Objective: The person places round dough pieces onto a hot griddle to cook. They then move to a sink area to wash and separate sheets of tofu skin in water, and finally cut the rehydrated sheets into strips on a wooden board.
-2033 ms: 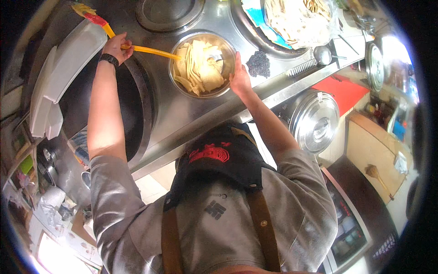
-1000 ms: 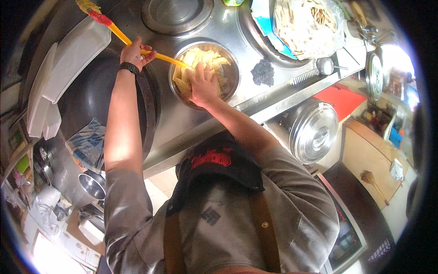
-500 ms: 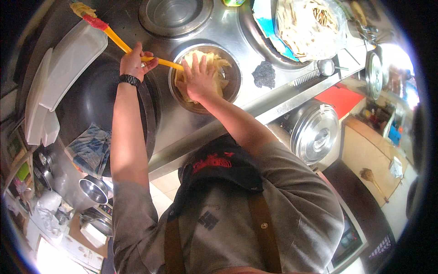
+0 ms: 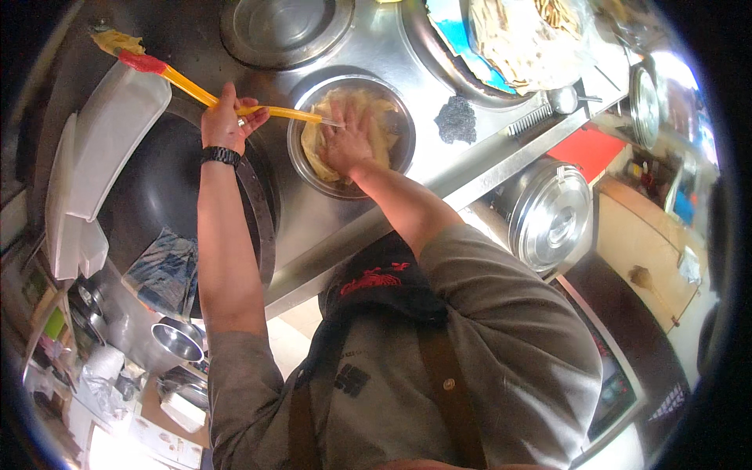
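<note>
My left hand (image 4: 231, 117) is closed on a long yellow utensil (image 4: 188, 82) with a red head (image 4: 142, 63); pale yellow scraps cling to or lie at that end, above white trays (image 4: 117, 133). The handle's other end reaches over a steel bowl (image 4: 406, 133) of thin, pale yellow pieces (image 4: 317, 153). My right hand (image 4: 348, 137) lies inside the bowl on those pieces, fingers apart and partly hidden among them. A large black pan (image 4: 157, 188) with a blue-grey cloth (image 4: 164, 266) is under my left forearm.
A round lid (image 4: 286, 31) lies at the back. To the right are bagged food (image 4: 525, 43), a dark scouring pad (image 4: 456, 119), a ladle (image 4: 564, 100) and a lidded pot (image 4: 548, 215) below the counter edge (image 4: 501, 160). Steel bowls (image 4: 176, 341) stand lower left.
My right hand has left the bowl's rim and pressed into the pieces, which sit lower. My left hand, still on the yellow utensil, has moved slightly down and right.
</note>
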The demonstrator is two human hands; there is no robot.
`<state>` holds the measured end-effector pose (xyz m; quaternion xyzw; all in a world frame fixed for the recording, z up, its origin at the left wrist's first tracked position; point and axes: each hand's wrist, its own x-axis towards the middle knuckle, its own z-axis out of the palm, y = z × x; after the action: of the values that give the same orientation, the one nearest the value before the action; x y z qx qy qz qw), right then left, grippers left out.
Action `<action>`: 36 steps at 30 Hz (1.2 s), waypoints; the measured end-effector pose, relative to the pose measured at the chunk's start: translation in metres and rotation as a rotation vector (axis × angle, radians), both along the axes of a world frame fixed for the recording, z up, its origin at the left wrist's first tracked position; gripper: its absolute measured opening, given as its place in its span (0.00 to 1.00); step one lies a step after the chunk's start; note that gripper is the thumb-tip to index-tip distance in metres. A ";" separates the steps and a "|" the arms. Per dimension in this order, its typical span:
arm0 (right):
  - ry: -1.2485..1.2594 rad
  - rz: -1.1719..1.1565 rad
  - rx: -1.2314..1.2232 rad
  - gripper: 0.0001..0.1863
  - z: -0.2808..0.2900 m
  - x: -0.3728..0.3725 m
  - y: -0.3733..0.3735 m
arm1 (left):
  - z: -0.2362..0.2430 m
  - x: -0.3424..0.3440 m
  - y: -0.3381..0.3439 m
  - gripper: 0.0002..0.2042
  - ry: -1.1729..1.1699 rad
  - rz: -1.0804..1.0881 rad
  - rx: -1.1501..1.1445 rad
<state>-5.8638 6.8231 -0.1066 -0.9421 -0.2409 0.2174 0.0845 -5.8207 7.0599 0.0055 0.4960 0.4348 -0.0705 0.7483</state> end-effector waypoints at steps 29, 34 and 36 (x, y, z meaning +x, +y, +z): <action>0.004 0.019 0.017 0.41 0.011 0.012 -0.026 | -0.004 -0.007 0.008 0.17 -0.046 0.014 -0.023; -0.088 -0.021 0.026 0.43 0.041 0.005 0.006 | 0.001 -0.003 0.001 0.17 -0.052 0.020 -0.012; -0.070 -0.069 0.079 0.43 0.025 -0.003 0.020 | 0.007 -0.004 -0.002 0.16 -0.086 0.016 -0.023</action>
<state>-5.8672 6.8436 -0.0813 -0.9527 -0.2196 0.1718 0.1207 -5.8250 7.0579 0.0126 0.4867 0.4053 -0.0481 0.7724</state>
